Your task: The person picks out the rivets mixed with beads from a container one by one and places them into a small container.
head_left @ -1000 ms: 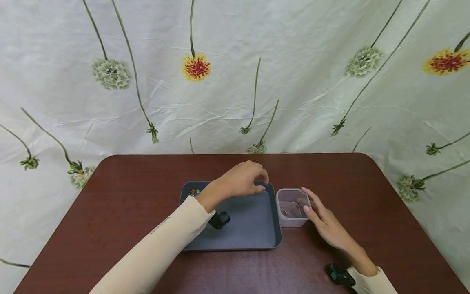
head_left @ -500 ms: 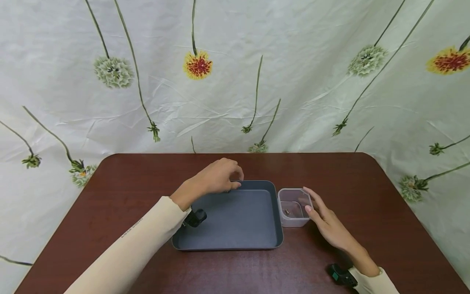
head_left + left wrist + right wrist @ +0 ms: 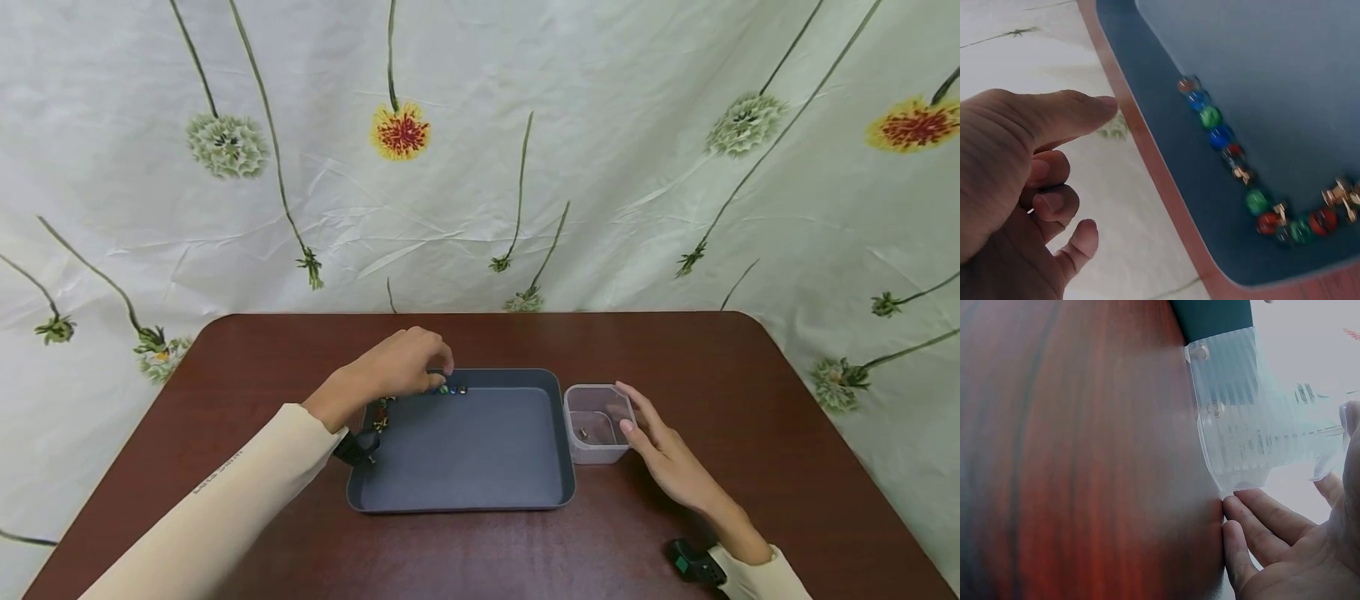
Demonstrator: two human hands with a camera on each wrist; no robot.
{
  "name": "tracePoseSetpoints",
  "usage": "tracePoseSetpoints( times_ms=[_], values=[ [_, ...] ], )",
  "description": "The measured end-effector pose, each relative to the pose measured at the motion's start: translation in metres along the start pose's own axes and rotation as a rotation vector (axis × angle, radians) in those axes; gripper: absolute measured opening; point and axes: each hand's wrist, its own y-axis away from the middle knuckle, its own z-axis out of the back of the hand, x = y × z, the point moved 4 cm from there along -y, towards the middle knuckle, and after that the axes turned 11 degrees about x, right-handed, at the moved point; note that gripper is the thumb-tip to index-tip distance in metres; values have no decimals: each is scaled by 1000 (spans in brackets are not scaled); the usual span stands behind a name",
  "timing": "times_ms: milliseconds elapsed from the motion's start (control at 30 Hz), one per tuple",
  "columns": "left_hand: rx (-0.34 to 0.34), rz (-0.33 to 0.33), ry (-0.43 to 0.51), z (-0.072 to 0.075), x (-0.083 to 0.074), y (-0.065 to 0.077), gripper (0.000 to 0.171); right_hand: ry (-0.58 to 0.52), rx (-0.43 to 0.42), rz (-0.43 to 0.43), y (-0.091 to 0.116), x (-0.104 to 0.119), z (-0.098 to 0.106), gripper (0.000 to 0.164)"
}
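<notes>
My left hand (image 3: 401,364) hovers over the far left part of a grey tray (image 3: 468,454), its fingers loosely bent and holding nothing. Along the tray's far and left edges lies a line of small shiny beads (image 3: 1210,117) in green, blue and red. Small gold-coloured pieces (image 3: 1338,195) lie among them. The hand's thumb and fingers stand apart from the beads in the left wrist view. On the right, my right hand (image 3: 671,467) holds a clear plastic container (image 3: 600,455) by its right side, thumb at the rim and fingers along the outside. One small gold-coloured piece (image 3: 583,433) lies inside the container.
Tray and container stand side by side on a dark red-brown wooden table (image 3: 480,558). Behind the table's far edge hangs a pale cloth (image 3: 450,208) printed with flowers. Black devices are strapped to both wrists.
My left hand has moved left across the tray, from its far right part to its far left, uncovering beads along the far edge. The right hand stays at the container.
</notes>
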Motion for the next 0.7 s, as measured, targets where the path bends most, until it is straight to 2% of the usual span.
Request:
tracePoseSetpoints(
  times_ms=[233, 433, 700],
  values=[
    [34, 43, -43, -6, 20, 10, 12, 8, -10, 8, 0, 0, 1, 54],
    [53, 100, -9, -16, 37, 17, 13, 14, -8, 4, 0, 2, 0, 55],
    [70, 144, -14, -24, 51, 21, 15, 21, -9, 0, -1, -3, -1, 56]
  ],
)
